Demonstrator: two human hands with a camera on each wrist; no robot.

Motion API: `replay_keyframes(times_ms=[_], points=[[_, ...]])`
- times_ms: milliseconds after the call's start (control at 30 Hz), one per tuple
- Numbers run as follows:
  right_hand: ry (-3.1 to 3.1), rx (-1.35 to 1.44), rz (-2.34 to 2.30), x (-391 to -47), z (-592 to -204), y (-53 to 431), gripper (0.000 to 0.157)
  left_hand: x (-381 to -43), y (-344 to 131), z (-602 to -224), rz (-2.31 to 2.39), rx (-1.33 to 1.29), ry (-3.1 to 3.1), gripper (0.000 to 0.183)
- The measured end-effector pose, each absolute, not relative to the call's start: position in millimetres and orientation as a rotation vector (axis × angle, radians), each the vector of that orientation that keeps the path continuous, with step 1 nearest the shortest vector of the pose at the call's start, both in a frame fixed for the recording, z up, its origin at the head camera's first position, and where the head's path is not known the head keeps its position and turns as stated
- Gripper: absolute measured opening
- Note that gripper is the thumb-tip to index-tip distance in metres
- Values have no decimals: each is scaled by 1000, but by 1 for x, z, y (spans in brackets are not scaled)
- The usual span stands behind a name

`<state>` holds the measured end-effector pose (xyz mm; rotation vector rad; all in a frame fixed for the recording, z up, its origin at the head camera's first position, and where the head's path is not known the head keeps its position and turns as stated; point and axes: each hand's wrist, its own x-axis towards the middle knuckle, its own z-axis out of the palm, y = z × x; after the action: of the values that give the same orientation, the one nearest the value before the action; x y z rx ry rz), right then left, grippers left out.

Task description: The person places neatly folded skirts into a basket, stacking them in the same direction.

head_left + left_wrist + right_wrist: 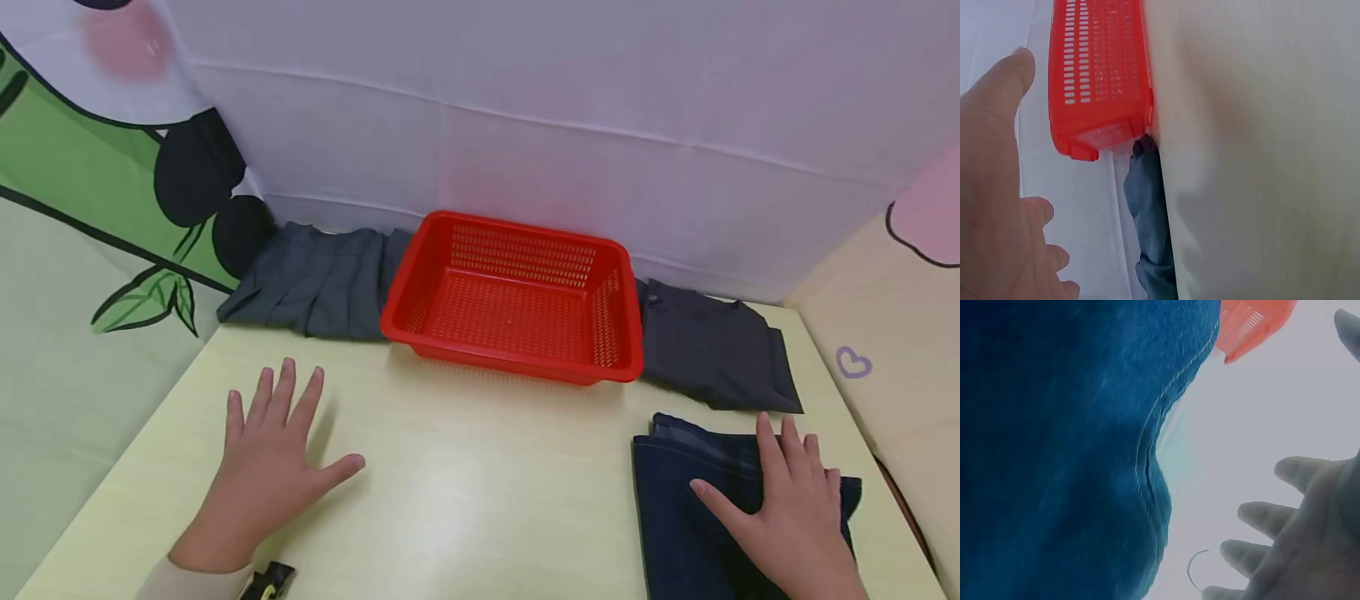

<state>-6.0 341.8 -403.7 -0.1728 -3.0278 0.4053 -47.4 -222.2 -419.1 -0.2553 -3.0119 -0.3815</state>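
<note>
My left hand [266, 475] hovers above the left part of the table with its fingers spread and nothing in them. On the right, my right hand [798, 508] is held over a folded piece of dark blue denim [693, 517], fingers extended. The right wrist view shows a gap between those fingers and the denim [1072, 456], which has a pale stitched seam. A red plastic basket [510, 367] with perforated walls stands at the back middle, nothing inside it. In the left wrist view the basket [1100, 119] lies beyond my thumb.
Grey pleated cloth [322, 283] lies folded behind and left of the basket. Dark grey folded cloth [712, 350] lies to its right, just behind the denim. A pale printed sheet [540, 125] hangs along the back of the light wooden table [465, 500].
</note>
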Motion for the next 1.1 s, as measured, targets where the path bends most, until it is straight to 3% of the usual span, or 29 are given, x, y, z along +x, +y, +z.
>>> replay_keyframes(times_ms=[300, 700, 1100], points=[[-3026, -332, 455, 15, -413, 379, 116, -58, -177, -420, -576, -351, -3082, 116], [-3344, -648, 568, 17, -420, 421, 124, -55, -69, -422, -1287, -894, -3031, 102], [-3404, -913, 1037, 12, -423, 442, 121, -63, 10, -435, -1939, -1166, -3037, 96]])
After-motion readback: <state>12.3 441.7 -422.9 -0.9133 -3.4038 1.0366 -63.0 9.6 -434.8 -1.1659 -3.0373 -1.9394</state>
